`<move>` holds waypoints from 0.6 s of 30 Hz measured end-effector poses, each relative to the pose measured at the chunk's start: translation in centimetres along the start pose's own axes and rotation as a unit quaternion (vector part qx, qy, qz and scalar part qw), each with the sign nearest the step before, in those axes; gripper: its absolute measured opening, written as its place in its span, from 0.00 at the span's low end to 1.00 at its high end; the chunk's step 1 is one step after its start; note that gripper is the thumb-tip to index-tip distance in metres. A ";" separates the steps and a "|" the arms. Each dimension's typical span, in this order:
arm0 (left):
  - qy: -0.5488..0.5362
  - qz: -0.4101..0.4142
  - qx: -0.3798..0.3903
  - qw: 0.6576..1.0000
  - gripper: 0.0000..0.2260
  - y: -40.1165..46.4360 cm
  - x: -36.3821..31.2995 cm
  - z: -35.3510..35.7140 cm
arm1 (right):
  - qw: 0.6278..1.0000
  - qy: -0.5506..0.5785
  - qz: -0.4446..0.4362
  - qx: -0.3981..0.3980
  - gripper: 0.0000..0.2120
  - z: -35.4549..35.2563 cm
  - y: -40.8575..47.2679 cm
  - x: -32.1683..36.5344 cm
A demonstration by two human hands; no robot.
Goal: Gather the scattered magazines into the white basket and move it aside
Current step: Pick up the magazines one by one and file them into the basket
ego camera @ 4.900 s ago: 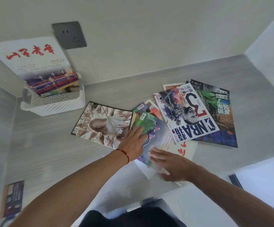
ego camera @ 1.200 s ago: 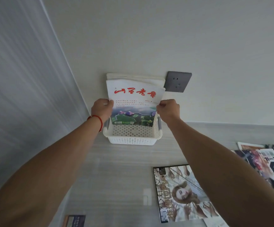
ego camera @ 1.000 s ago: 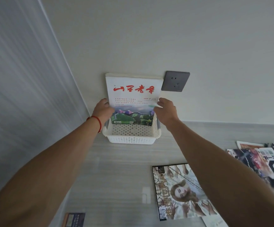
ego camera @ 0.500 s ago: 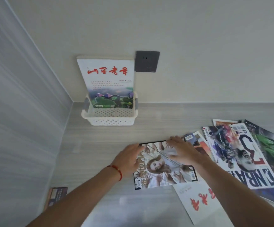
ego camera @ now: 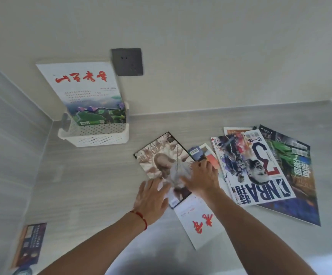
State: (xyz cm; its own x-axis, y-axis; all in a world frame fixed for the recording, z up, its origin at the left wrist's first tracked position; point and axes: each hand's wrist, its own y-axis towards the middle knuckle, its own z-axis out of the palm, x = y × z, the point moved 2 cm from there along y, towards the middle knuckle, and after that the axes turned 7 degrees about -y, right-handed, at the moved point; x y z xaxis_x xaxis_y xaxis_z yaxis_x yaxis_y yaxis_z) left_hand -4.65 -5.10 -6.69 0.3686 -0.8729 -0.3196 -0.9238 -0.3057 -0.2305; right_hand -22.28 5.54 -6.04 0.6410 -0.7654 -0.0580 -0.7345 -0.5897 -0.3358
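Both hands, left hand (ego camera: 151, 196) and right hand (ego camera: 201, 178), are lying flat and unclenched on the portrait magazine (ego camera: 161, 159), right of the basket (ego camera: 99, 136). Not yet gripped; next is lifting an edge and carrying it to the basket.

Bare counter (ego camera: 93, 175) up to basket (ego camera: 99, 135)

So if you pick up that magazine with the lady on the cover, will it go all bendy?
Probably, yes. The magazine with the lady looks thin and lies flat on the counter, so it would likely droop if held by one edge. Its cover looks glossy, so it may slide easily. The left hand and right hand both rest on it, which should steady it.
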 end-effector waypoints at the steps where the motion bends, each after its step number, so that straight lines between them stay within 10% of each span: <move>1: 0.005 -0.023 0.023 0.999 0.26 0.6 -0.4 0.2 | 0.999 0.048 -0.022 -0.008 0.30 0.0 0.0 -0.8; 18: 0.094 -0.150 0.154 0.972 0.41 4.2 1.8 -1.1 | 0.981 0.190 -0.031 0.004 0.19 -0.6 -2.8 -6.3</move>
State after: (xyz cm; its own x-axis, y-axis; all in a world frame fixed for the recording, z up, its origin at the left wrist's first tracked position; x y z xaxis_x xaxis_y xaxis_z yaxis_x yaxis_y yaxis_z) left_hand -7.98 -8.32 -7.23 0.5640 -0.8253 -0.0285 -0.6922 -0.4537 -0.5612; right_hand -24.41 11.91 -4.16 0.5542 -0.7696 0.3173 -0.6934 -0.6377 -0.3355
